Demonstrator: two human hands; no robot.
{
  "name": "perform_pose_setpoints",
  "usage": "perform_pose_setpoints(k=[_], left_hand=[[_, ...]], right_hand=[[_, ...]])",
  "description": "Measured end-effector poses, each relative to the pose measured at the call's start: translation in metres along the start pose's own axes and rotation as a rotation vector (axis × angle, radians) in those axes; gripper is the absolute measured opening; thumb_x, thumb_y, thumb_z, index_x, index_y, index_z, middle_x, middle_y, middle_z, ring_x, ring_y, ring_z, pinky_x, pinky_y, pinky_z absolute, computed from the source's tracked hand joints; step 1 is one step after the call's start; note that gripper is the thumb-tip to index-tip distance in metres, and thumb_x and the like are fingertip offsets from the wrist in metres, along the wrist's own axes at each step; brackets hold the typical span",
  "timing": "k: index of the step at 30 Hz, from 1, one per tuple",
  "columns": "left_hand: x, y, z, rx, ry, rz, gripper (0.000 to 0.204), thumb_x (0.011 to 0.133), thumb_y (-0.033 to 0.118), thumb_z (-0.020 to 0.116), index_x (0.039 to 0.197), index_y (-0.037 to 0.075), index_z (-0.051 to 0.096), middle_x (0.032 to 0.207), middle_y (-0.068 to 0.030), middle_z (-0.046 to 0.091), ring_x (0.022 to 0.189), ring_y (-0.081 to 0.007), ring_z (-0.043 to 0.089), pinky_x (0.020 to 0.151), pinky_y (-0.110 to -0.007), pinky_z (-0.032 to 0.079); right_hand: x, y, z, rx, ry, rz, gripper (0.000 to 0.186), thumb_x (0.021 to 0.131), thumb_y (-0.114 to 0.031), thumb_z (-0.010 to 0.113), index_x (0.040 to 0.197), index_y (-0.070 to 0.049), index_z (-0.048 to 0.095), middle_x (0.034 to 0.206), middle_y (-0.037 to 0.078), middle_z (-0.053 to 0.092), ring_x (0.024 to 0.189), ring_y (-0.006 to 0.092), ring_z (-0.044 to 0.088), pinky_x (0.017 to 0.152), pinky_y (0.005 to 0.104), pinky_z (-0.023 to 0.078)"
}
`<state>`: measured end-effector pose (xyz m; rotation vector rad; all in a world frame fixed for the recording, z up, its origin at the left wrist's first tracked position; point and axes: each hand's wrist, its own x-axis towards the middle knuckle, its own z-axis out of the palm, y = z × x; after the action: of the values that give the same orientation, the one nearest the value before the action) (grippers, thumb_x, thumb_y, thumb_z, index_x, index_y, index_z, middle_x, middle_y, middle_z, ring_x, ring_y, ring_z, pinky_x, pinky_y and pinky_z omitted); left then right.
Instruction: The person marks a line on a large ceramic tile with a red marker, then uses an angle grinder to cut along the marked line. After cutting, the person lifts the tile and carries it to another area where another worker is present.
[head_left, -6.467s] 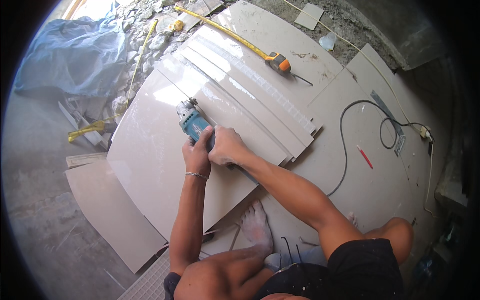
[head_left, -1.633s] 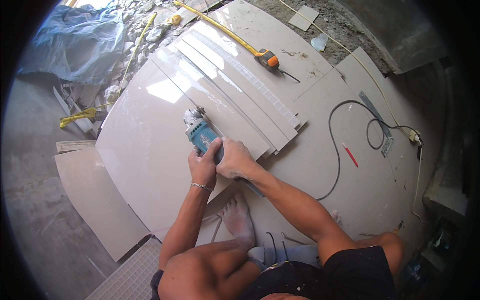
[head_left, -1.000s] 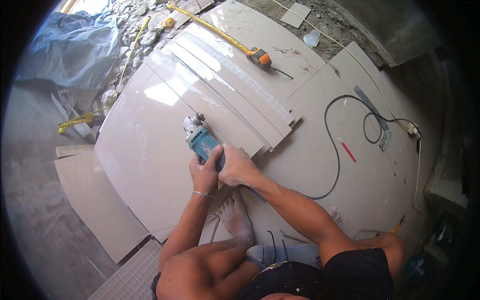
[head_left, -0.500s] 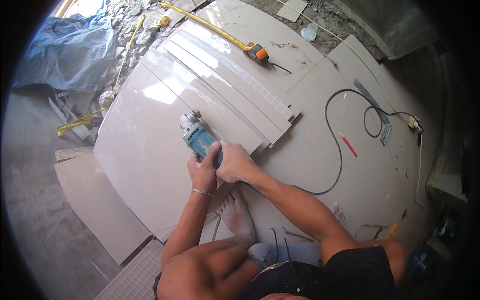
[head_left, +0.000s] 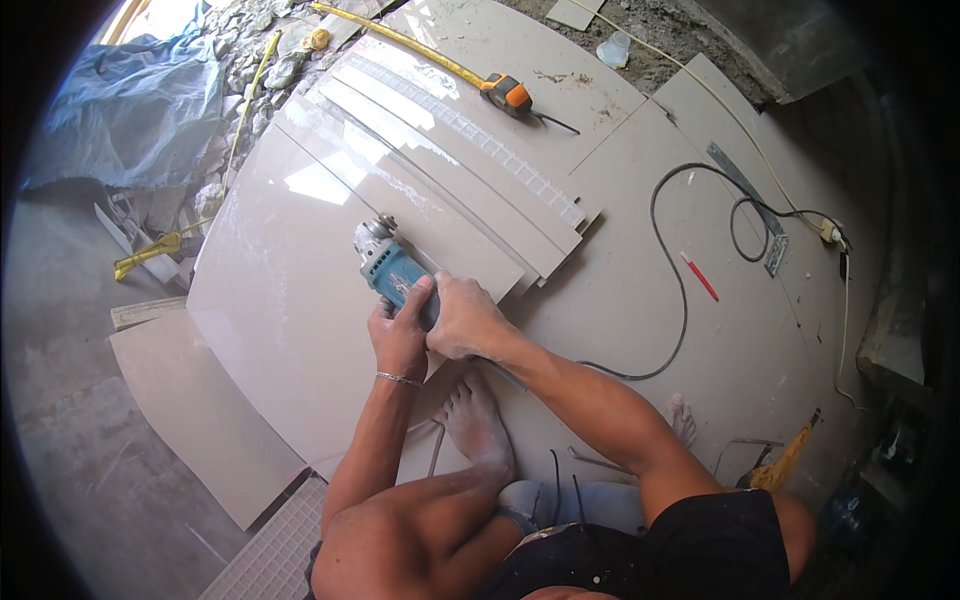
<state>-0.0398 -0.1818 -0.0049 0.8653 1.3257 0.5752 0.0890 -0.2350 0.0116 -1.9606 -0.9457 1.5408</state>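
A teal angle grinder (head_left: 397, 275) is held between both my hands, its metal head pointing away from me over a large beige tile (head_left: 270, 330). My left hand (head_left: 400, 335) wraps its body from the left side, thumb on top. From the right, my right hand (head_left: 466, 318) closes round the rear of the body. The grinder's disc end lies by a straight line (head_left: 325, 168) running across the glossy tile. Right of that line, several narrow tile strips (head_left: 470, 195) lie side by side. The grinder's underside is hidden.
An orange and black tape measure (head_left: 506, 94) with its yellow blade out lies beyond the strips. On the right are a black power cord (head_left: 684, 285), a metal square (head_left: 735, 170) and a red marker (head_left: 700, 277). Rubble (head_left: 285, 70) and a blue sheet (head_left: 130, 110) lie far left.
The grinder and both hands appear slightly farther left and up in the picture, while the whole view has shifted a little. My grip looks the same.
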Motion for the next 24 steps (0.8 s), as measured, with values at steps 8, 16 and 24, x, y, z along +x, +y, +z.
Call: perform_pose_setpoints(k=[8,16,24], left_hand=[[-0.006,0.0,0.001,0.027,-0.006,-0.031,0.043,0.096,0.016,0.08,0.123,-0.011,0.061,0.113,-0.0164,0.072,0.099,-0.0225,0.073,0.088,-0.035,0.06],[-0.007,-0.007,-0.003,0.048,-0.018,-0.033,0.044,0.096,0.016,0.081,0.123,-0.012,0.061,0.114,-0.0176,0.071,0.099,-0.0233,0.074,0.089,-0.036,0.061],[-0.014,-0.01,-0.001,0.063,-0.031,-0.038,0.042,0.096,0.015,0.081,0.121,-0.014,0.062,0.112,-0.018,0.072,0.095,-0.023,0.074,0.085,-0.035,0.061]], right_hand=[[-0.005,0.007,0.001,-0.016,0.004,-0.006,0.066,0.074,-0.017,0.086,0.127,0.006,0.055,0.12,0.032,0.07,0.119,0.0463,0.069,0.104,0.0474,0.057],[-0.006,0.016,0.007,0.007,0.006,-0.019,0.067,0.076,-0.022,0.088,0.127,0.006,0.055,0.121,0.031,0.069,0.119,0.0468,0.069,0.103,0.0485,0.057],[-0.015,0.023,0.007,0.039,0.061,-0.045,0.062,0.07,-0.013,0.082,0.123,0.008,0.059,0.11,0.034,0.072,0.11,0.0477,0.072,0.095,0.0483,0.058]])
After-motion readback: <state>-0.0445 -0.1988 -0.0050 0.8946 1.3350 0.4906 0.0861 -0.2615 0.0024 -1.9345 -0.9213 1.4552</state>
